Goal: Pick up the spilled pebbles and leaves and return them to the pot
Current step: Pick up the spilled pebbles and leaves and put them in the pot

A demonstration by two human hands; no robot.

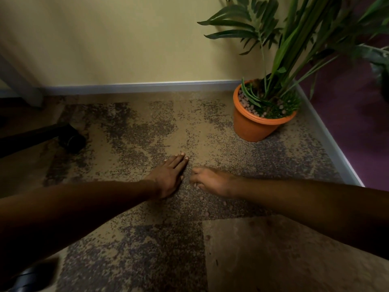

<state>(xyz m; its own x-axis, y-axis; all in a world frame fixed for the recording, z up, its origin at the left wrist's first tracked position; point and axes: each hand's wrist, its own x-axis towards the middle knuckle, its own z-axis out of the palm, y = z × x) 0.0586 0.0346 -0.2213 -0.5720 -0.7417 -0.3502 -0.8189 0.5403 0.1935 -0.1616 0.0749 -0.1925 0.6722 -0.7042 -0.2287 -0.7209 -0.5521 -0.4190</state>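
Observation:
An orange pot (250,125) with a tall green plant (294,49) stands in the far right corner, its top covered in pinkish pebbles (247,104). A few spilled pebbles (202,197) lie on the mottled carpet near my hands. My left hand (169,174) rests flat on the carpet, fingers together and pointing away. Just to its right, my right hand (208,179) is curled over the carpet with fingertips bent down at some pebbles; whether it holds any is hidden. No loose leaves are visible on the floor.
A yellow wall with a grey skirting board (136,86) runs along the back and down the right side. A black chair leg with a castor (71,140) sits at the left. Another dark castor (31,275) shows at the bottom left.

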